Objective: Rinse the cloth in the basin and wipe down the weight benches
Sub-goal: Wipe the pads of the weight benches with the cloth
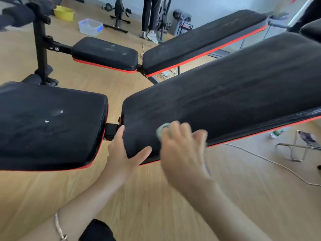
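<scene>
The near weight bench has a black back pad (225,94) with red trim, tilted up to the right, and a flat seat pad (48,126) to its left. My right hand (182,150) is blurred and presses a pale green cloth (162,130) onto the lower end of the back pad. The hand covers most of the cloth. My left hand (125,152) rests on the pad's lower corner, thumb and fingers spread around its edge. A second bench (199,40) stands behind. On the floor far back are a yellow basin (64,13) and a clear plastic tub (90,26).
A black upright frame (40,47) with foam rollers stands at the left. A person's legs (149,16) and exercise bikes are at the back. A white cable (271,161), a bottle (276,133) and a small folding stand (302,145) lie on the wooden floor at right.
</scene>
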